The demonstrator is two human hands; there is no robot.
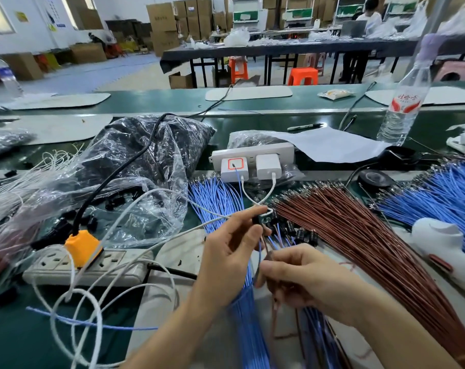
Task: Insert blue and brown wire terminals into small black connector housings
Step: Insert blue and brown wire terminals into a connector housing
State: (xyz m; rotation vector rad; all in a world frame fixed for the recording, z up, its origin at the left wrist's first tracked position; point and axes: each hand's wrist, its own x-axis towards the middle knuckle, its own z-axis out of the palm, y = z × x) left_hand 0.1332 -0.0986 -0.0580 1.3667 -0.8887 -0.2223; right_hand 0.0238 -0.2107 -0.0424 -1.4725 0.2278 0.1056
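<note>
Table near edge: power strip left, brown wire bundle right. Left hand pinches black housing; right hand pinches leads.

White power strip, mid-bench, carrying two white chargers.
- Behind it, to the right: white paper sheet, black marker, clear water bottle.
- Right of it, nearer: black tape roll.
- Left of it: crumpled clear plastic bag.
- Left of it, nearer: grey socket strip with orange plug.
- Far behind it: orange stools, cardboard boxes.
</note>
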